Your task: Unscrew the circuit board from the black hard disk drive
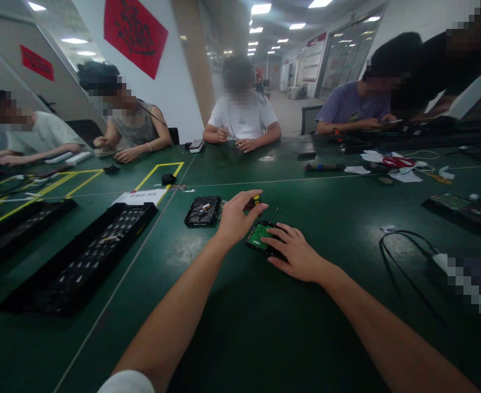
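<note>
A hard drive with a green circuit board facing up lies on the green table in front of me. My right hand rests on its right side, fingers curled over the drive's edge. My left hand hovers just above and left of the drive, fingers pinched round a small tool with a red and yellow handle. A second hard drive lies open with its platter showing, a little to the left. A few tiny screws lie beyond the hands.
Two long black trays lie at the left beside yellow floor-tape lines. A black cable loop lies at the right. Several other people sit round the far side of the table with tools, papers and drives before them.
</note>
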A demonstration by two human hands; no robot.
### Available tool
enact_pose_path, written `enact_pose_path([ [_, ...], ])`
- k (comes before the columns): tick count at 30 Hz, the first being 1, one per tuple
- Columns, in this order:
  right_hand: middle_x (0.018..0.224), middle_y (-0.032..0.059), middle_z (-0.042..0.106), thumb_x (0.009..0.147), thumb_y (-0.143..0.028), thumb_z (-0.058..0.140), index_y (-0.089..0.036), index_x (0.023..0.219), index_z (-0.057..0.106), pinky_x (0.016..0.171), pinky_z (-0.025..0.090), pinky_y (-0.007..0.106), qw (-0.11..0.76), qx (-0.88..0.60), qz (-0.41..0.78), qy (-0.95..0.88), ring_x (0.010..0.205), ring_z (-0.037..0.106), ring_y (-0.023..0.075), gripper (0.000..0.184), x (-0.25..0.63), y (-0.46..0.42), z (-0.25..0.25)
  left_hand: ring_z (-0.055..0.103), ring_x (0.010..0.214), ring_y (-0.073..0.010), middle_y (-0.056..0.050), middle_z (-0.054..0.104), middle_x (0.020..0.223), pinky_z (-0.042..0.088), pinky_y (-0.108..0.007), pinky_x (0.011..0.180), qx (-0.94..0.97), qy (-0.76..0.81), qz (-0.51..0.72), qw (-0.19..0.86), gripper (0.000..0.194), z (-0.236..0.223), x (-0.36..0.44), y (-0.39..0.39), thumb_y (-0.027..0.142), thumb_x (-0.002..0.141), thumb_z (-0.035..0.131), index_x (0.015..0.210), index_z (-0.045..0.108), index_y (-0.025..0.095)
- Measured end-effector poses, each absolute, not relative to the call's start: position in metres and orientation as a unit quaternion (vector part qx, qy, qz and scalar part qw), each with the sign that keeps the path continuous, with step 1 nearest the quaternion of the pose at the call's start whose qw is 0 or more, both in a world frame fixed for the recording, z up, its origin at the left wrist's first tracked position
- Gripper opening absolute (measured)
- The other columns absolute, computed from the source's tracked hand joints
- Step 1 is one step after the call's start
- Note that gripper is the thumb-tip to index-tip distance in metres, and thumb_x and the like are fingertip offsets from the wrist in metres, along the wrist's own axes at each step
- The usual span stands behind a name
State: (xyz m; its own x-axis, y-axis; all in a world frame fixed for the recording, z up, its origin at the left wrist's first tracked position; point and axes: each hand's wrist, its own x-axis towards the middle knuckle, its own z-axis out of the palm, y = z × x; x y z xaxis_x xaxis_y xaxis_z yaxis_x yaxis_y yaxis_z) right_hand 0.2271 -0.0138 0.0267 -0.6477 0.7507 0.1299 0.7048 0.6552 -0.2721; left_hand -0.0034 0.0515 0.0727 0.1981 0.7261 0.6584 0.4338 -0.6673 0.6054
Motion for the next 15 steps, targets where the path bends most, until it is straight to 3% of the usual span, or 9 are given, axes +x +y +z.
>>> enact_pose_path([
  [11, 0.166, 0.0093, 0.043, 0.104, -0.05, 0.056, -0.033, 0.157, 0.051, 0.122, 0.026, 0.069, 0.124, -0.401, 0.097, -0.902, 0.157, 0.025, 0.042, 0.056, 0.229, -0.014, 0.024, 0.074, 0.112, -0.0209, -0.006, 0.075, 0.128, 0.062, -0.037, 0.097, 0.811, 0.345, 0.433, 0.19, 0.039, 0.084, -0.006, 0.045, 0.022, 0.101, 0.063, 0.14, 0.064, 0.028],
  [15, 0.166, 0.0097, 0.044, 0.104, -0.049, 0.056, -0.033, 0.157, 0.051, 0.122, 0.026, 0.068, 0.123, -0.401, 0.092, -0.903, 0.157, 0.025, 0.0415, 0.055, 0.228, -0.014, 0.024, 0.074, 0.109, -0.0203, -0.007, 0.075, 0.126, 0.061, -0.035, 0.095, 0.799, 0.363, 0.451, 0.162, 0.039, 0.08, -0.006, 0.049, 0.024, 0.1, 0.065, 0.139, 0.064, 0.027],
])
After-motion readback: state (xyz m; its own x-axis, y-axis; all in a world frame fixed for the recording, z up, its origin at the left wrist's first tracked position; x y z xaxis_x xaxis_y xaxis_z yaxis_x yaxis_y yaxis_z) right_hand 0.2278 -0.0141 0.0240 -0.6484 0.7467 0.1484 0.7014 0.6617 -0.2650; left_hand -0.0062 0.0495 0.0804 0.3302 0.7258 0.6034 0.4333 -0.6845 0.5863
